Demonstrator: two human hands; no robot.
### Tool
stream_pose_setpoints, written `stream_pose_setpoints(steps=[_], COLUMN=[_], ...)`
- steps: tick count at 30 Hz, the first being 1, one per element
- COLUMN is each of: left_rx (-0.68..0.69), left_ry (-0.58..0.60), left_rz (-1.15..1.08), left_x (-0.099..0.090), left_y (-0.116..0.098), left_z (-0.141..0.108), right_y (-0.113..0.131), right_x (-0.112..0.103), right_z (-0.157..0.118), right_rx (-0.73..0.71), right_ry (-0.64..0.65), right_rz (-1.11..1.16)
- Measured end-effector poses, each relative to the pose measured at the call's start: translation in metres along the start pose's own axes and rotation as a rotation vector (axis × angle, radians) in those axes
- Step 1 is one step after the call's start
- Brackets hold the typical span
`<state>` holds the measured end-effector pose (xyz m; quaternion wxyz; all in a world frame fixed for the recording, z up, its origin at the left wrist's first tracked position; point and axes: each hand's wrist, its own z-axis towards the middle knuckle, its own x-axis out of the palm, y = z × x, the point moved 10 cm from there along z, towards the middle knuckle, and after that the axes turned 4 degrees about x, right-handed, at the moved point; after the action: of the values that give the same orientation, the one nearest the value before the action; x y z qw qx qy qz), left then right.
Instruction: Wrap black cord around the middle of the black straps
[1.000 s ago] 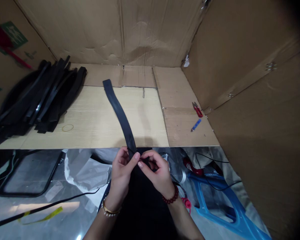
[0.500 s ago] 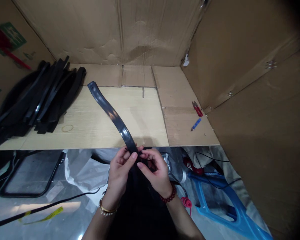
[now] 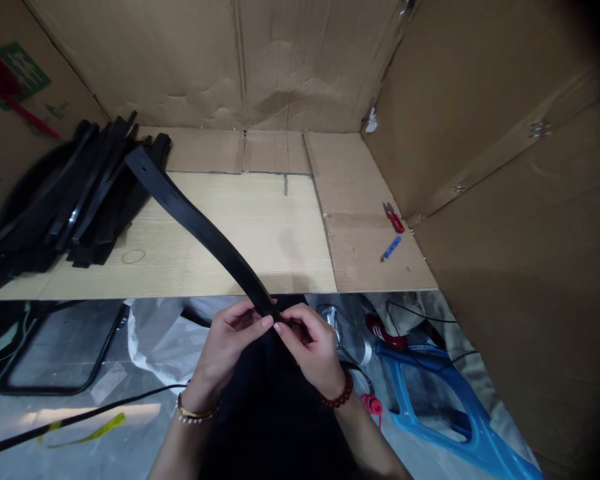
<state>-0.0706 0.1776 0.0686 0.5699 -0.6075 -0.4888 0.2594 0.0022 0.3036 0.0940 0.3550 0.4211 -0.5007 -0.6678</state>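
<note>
A long, curved black strip (image 3: 200, 227) with a small hole at its far end slants up and left from my hands over the table's front edge. My left hand (image 3: 235, 333) pinches its near end between thumb and fingers. Close beside it, my right hand (image 3: 307, 337) also has thumb and fingers closed on that end. My fingers and dark clothing hide the strip's lowest part. At the left of the table lies a pile of similar black strips (image 3: 95, 193).
Cardboard walls surround the cardboard-covered table (image 3: 260, 200). Red-handled snips (image 3: 394, 219) and a small blue tool (image 3: 391, 249) lie at right. A rubber band (image 3: 133, 257) lies near the pile. Below are a blue plastic frame (image 3: 430, 393) and white plastic sheeting (image 3: 165, 340).
The strip has turned in my hands, its far end swinging left and nearer the pile. Its shiny face now looks dull. My left wrist has shifted left.
</note>
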Motion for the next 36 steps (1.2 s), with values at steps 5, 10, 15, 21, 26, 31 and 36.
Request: stream_pose_setpoints(steps=[5, 10, 15, 21, 26, 31, 36], left_rx=[-0.005, -0.018, -0.003, -0.030, -0.049, -0.051, -0.073], left_ry=[0.077, 0.067, 0.039, 0.005, 0.000, 0.003, 0.046], left_rz=[-0.022, -0.008, 0.005, -0.064, -0.133, -0.150, -0.113], left_x=[-0.001, -0.003, -0.004, 0.000, 0.006, 0.009, 0.010], left_y=[-0.001, 0.000, 0.002, 0.005, 0.004, 0.002, 0.003], left_z=[0.004, 0.005, 0.003, 0.002, -0.001, -0.002, -0.003], right_y=[-0.008, -0.009, -0.001, -0.008, -0.007, -0.004, -0.004], right_x=[0.011, 0.016, 0.015, 0.012, 0.014, 0.016, 0.015], right_z=[-0.001, -0.004, -0.001, 0.003, 0.003, 0.003, 0.002], right_rx=[0.079, 0.124, 0.118, 0.175, 0.152, 0.121, 0.106], right_ry=[0.038, 0.062, 0.106, 0.016, 0.027, 0.077, 0.136], right_rz=[0.186, 0.265, 0.295, 0.265, 0.287, 0.313, 0.310])
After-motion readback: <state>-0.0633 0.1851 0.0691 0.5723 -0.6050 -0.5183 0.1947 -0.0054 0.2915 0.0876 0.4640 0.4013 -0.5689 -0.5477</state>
